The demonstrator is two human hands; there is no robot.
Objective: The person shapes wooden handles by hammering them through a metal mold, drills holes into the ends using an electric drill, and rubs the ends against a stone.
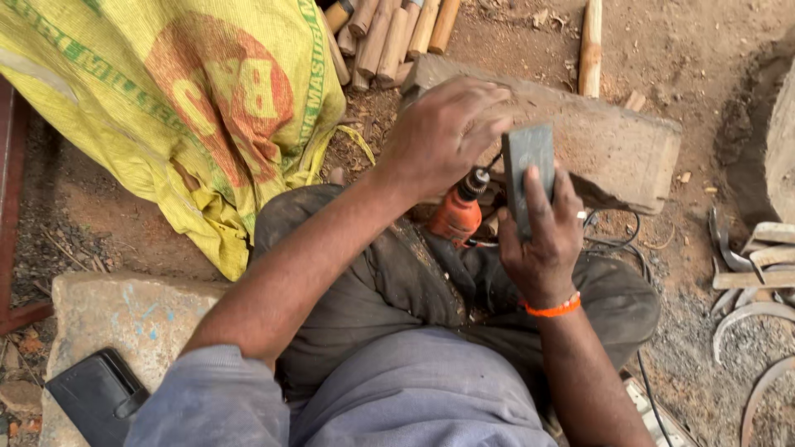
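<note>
The right hand [542,236] holds a flat grey stone [527,175] standing up on its end. The fingers are wrapped around its lower part, and the thumb lies up its front. An orange band [553,309] sits on that wrist. The left hand [439,136] is curled, with its fingertips touching the top left edge of the grey stone. I cannot tell if it is really squeezing anything.

Just under the two hands, an orange drill [457,213] lies between the person's knees, with its metal tip pointing up toward the stone. Black wires [617,244] run off beside it.

Behind the hands is a thick wooden block [613,145] on the dirt. Past it lies a bunch of round wooden handles [389,33]. A big yellow sack [190,108] is on the left (it has red and green print on it). A pale stone slab [124,319] sits at the lower left, with a black case [99,397] on it. Curved metal blades [749,314] lie on the right.
</note>
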